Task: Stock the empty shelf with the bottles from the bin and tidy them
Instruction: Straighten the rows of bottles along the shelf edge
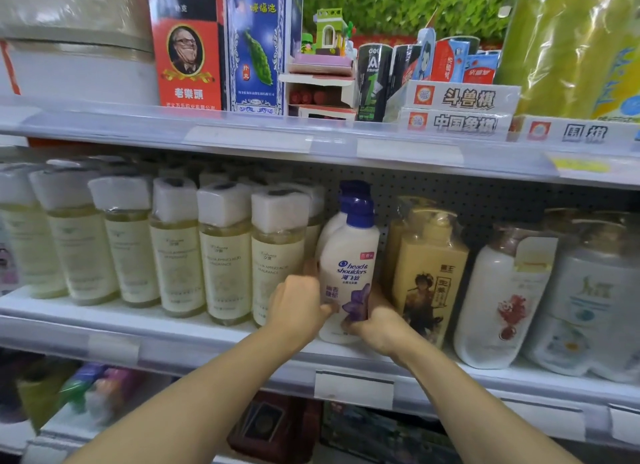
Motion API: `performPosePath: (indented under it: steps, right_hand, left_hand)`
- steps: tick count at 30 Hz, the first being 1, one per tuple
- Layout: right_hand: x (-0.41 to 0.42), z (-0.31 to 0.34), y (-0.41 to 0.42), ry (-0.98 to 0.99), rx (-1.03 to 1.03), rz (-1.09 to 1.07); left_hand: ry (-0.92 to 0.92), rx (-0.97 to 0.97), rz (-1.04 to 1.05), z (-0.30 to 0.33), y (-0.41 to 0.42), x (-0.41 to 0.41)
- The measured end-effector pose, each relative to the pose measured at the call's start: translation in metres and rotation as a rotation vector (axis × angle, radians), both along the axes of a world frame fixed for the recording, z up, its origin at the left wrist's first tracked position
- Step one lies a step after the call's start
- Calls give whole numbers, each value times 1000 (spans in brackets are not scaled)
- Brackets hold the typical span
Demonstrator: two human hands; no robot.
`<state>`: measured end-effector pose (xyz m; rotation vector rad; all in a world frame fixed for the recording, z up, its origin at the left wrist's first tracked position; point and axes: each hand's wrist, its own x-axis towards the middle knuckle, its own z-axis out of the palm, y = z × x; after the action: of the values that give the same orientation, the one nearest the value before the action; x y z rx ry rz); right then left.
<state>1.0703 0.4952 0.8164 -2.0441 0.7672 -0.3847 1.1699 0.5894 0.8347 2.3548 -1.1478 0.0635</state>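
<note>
While the white plastic shampoo bottle with the blue pump cap and purple flower label [349,273] stood upright on the white metal shelf [173,328], we had it between both grips low on its body: our left hand [299,306] curled on its left side, our right hand [375,321] wrapped round its lower right. A matching bottle [334,221] stood directly behind. We judged the gap tight, between the pale yellow clear bottles [277,256] and the amber wrapped bottle [429,273].

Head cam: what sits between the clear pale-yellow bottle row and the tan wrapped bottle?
Two white Head & Shoulders bottles with blue caps, front one gripped by left hand and right hand.
</note>
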Motion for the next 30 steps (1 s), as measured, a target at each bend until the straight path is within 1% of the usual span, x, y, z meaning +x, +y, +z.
performPosePath:
  steps: [2,4,6,8,9,11,14,17,19,21,26,30]
  right_hand:
    - [0,1,1,3,-3,11]
    - [0,3,0,-23,57,-3]
    - [2,7,-2,-162,192,-124]
    - [8,9,-7,-398,356,-231]
    - [11,10,-9,-484,409,-264]
    - [14,9,-11,-530,419,-298]
    - [9,6,-7,-460,356,-207]
    - [-5,4,2,-248,226,-132]
    - [-9,1,7,-111,93,-94]
    - [-9,-2,8,-37,-27,-97]
    - [-6,-6,6,-24,-89,-94]
    - [-7,-6,4,-31,-90,-70]
  left_hand:
    - [-14,-10,-3,1,2,0]
    - [-17,-49,-13,2,4,-1]
    - [-14,-101,-26,3,6,-1]
    - [-26,-127,-30,5,7,-1]
    - [-35,-128,-29,6,7,-1]
    - [-52,-124,-28,8,9,-1]
    - [-97,-90,-15,10,11,-2]
    - [-149,-73,11,9,12,-6]
    - [-163,-76,20,7,12,-11]
    - [-146,-73,21,6,10,-13]
    - [-161,-32,67,7,3,-11]
    - [-135,-57,97,7,1,-13]
